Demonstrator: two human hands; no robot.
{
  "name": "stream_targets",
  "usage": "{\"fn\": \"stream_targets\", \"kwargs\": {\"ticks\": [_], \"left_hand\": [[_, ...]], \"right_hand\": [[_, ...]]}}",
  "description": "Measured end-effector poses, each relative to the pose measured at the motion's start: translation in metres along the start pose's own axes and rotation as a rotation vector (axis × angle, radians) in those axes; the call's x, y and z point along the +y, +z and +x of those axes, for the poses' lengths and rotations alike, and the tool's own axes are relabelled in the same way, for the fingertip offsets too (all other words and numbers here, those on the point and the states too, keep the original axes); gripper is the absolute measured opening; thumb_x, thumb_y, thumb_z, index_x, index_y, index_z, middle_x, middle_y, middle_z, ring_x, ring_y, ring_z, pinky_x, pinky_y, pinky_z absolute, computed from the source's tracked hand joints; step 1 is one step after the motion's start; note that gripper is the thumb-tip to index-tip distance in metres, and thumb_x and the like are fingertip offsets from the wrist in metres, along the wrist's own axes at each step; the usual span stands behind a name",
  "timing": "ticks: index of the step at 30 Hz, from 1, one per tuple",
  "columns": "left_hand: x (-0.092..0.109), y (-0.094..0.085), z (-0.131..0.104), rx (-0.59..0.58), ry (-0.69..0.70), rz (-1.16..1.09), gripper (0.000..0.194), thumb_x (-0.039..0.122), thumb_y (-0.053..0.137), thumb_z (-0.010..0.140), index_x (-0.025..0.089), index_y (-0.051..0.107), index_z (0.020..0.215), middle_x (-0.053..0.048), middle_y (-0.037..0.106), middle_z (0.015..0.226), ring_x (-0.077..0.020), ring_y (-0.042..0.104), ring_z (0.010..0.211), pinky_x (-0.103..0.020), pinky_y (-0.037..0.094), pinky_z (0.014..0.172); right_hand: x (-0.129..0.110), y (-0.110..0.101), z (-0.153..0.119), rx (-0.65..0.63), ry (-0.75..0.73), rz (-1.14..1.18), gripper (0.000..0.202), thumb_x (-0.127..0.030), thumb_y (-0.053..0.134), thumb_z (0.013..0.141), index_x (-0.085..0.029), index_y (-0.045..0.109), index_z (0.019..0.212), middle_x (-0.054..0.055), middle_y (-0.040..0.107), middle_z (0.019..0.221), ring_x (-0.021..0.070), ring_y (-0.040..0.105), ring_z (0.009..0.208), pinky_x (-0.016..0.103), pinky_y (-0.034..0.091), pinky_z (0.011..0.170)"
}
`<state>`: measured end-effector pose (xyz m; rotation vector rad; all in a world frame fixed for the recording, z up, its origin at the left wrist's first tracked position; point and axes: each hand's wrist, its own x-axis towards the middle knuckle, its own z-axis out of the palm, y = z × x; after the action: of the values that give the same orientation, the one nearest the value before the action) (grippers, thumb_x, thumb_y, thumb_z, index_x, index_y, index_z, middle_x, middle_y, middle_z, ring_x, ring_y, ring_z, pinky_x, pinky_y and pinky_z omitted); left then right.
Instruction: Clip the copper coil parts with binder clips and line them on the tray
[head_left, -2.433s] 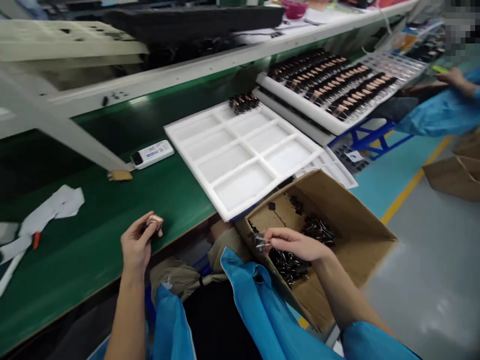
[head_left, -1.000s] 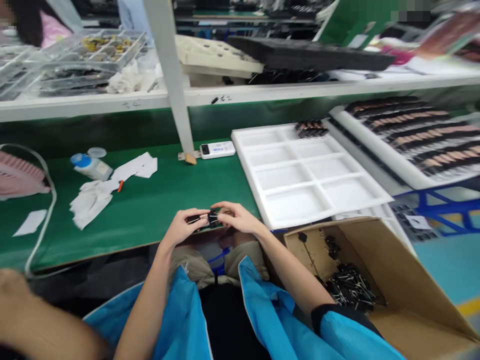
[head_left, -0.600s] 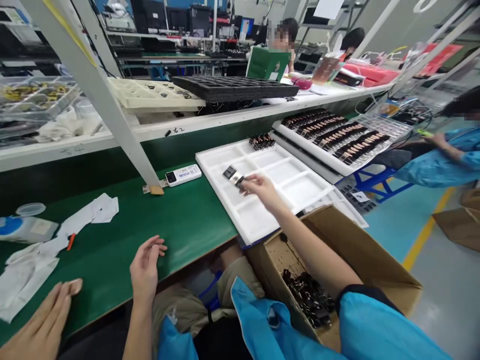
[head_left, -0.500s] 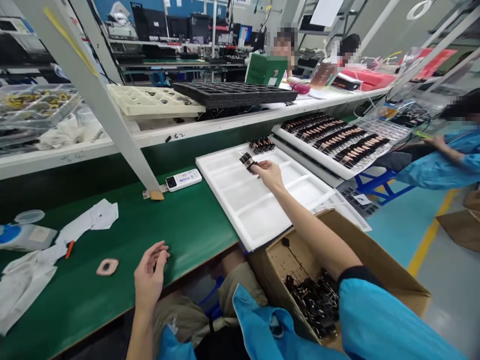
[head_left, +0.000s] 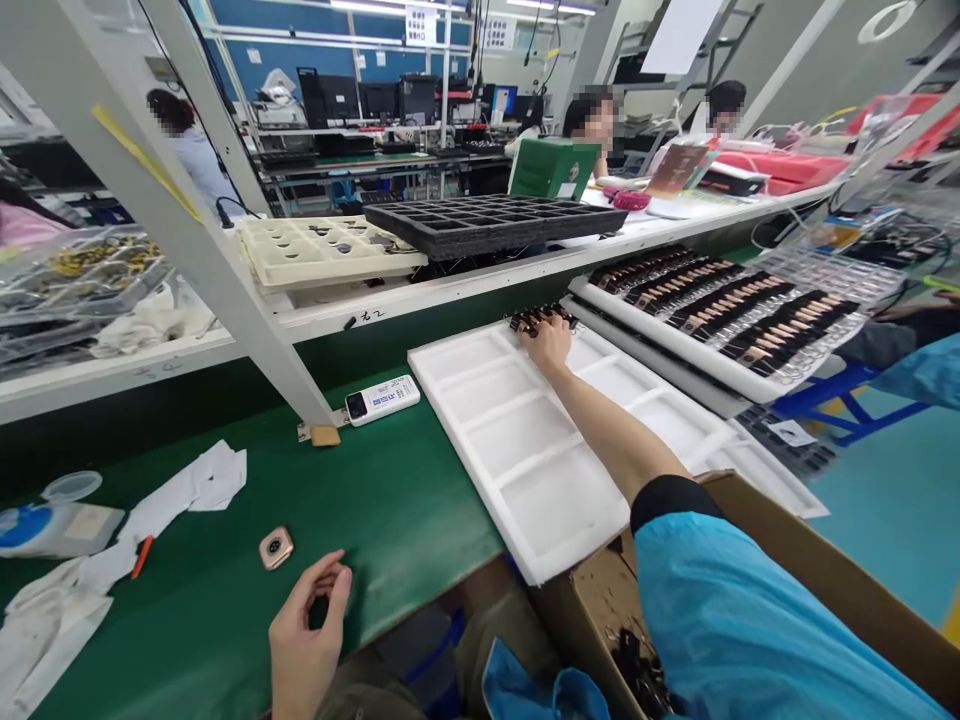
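Note:
My right hand (head_left: pixel 549 345) reaches to the far end of a white foam tray (head_left: pixel 491 495), fingers closed on a black binder clip at a row of binder clips (head_left: pixel 529 318) with copper-coloured pieces. The hand hides most of the clip it holds. Low over the green bench my left hand (head_left: pixel 311 625) is half curled, thumb and fingers apart, with nothing in it. Just beyond its fingers lies a rose-gold watch case (head_left: pixel 276 548) with a dark round centre.
At right, another foam tray (head_left: pixel 675 335) carries several rows of clipped pieces. A cardboard box (head_left: pixel 750 500) of black clips stands below my right arm. A white phone-like device (head_left: pixel 382 400), a slanted post (head_left: pixel 255 300) and white cloths (head_left: pixel 187 480) are at left. People sit beyond the shelf.
My right hand has carried the binder clip from above the tray to the row at its far end. My left hand stays low and open; the view has shifted.

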<state>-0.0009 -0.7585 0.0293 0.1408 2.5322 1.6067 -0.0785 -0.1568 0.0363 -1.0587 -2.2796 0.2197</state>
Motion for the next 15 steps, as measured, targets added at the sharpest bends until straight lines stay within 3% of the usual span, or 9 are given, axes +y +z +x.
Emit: {"fn": "stream_targets", "kwargs": {"ticks": [3, 5, 7, 9, 11, 12, 14, 15], "left_hand": [[-0.003, 0.001, 0.000, -0.009, -0.016, 0.012, 0.051, 0.067, 0.072, 0.077, 0.025, 0.076, 0.106, -0.009, 0.077, 0.102, -0.0311, 0.073, 0.094, -0.038, 0.064, 0.077], [-0.008, -0.001, 0.001, -0.016, -0.030, -0.006, 0.050, 0.066, 0.072, 0.078, 0.026, 0.076, 0.107, -0.008, 0.077, 0.104, -0.0319, 0.074, 0.095, -0.039, 0.065, 0.077], [-0.014, -0.007, 0.006, 0.030, -0.042, -0.039, 0.045, 0.065, 0.070, 0.080, 0.029, 0.075, 0.107, -0.006, 0.077, 0.106, -0.0320, 0.074, 0.096, -0.041, 0.065, 0.078], [-0.018, -0.019, 0.017, 0.151, -0.065, -0.002, 0.042, 0.065, 0.067, 0.082, 0.030, 0.074, 0.104, -0.006, 0.077, 0.105, -0.0328, 0.073, 0.095, -0.043, 0.064, 0.078], [-0.021, -0.033, 0.035, 0.276, -0.043, 0.167, 0.043, 0.065, 0.064, 0.083, 0.028, 0.073, 0.103, -0.009, 0.075, 0.107, -0.0356, 0.071, 0.097, -0.048, 0.061, 0.080], [-0.023, -0.039, 0.045, 0.314, 0.005, 0.285, 0.045, 0.065, 0.062, 0.084, 0.026, 0.073, 0.105, -0.012, 0.073, 0.111, -0.0380, 0.069, 0.102, -0.052, 0.059, 0.084], [-0.026, -0.049, 0.062, 0.336, 0.147, 0.503, 0.051, 0.063, 0.054, 0.088, 0.021, 0.072, 0.111, -0.019, 0.069, 0.121, -0.0430, 0.062, 0.114, -0.059, 0.052, 0.096], [-0.028, -0.052, 0.068, 0.325, 0.214, 0.580, 0.052, 0.060, 0.051, 0.091, 0.018, 0.071, 0.113, -0.021, 0.067, 0.125, -0.0442, 0.059, 0.119, -0.062, 0.048, 0.101]], "right_hand": [[-0.004, -0.004, -0.004, -0.039, -0.002, -0.033, 0.039, -0.037, 0.058, 0.087, -0.007, 0.070, 0.109, 0.024, 0.055, 0.128, 0.0345, 0.042, 0.119, 0.048, 0.034, 0.109], [-0.009, -0.020, -0.010, -0.040, -0.022, 0.002, 0.046, -0.039, 0.061, 0.086, -0.006, 0.066, 0.117, 0.025, 0.055, 0.130, 0.0352, 0.044, 0.120, 0.049, 0.035, 0.108], [-0.007, -0.050, -0.020, 0.022, -0.083, 0.090, 0.052, -0.040, 0.062, 0.085, -0.008, 0.062, 0.126, 0.024, 0.056, 0.133, 0.0347, 0.047, 0.123, 0.048, 0.038, 0.109], [0.011, -0.094, -0.042, 0.146, -0.141, 0.203, 0.052, -0.043, 0.059, 0.087, -0.011, 0.060, 0.128, 0.022, 0.059, 0.130, 0.0326, 0.053, 0.120, 0.047, 0.043, 0.108], [0.047, -0.142, -0.084, 0.310, -0.095, 0.281, 0.049, -0.049, 0.054, 0.090, -0.015, 0.061, 0.125, 0.020, 0.064, 0.121, 0.0316, 0.061, 0.111, 0.047, 0.048, 0.102], [0.070, -0.165, -0.112, 0.409, 0.000, 0.288, 0.048, -0.051, 0.051, 0.091, -0.017, 0.062, 0.123, 0.020, 0.066, 0.116, 0.0325, 0.063, 0.107, 0.048, 0.051, 0.099], [0.120, -0.201, -0.182, 0.578, 0.291, 0.224, 0.047, -0.055, 0.045, 0.091, -0.021, 0.064, 0.118, 0.025, 0.066, 0.110, 0.0368, 0.066, 0.104, 0.052, 0.053, 0.091], [0.142, -0.212, -0.219, 0.603, 0.458, 0.168, 0.047, -0.056, 0.042, 0.091, -0.025, 0.064, 0.118, 0.028, 0.066, 0.110, 0.0396, 0.066, 0.106, 0.055, 0.052, 0.091]]}}
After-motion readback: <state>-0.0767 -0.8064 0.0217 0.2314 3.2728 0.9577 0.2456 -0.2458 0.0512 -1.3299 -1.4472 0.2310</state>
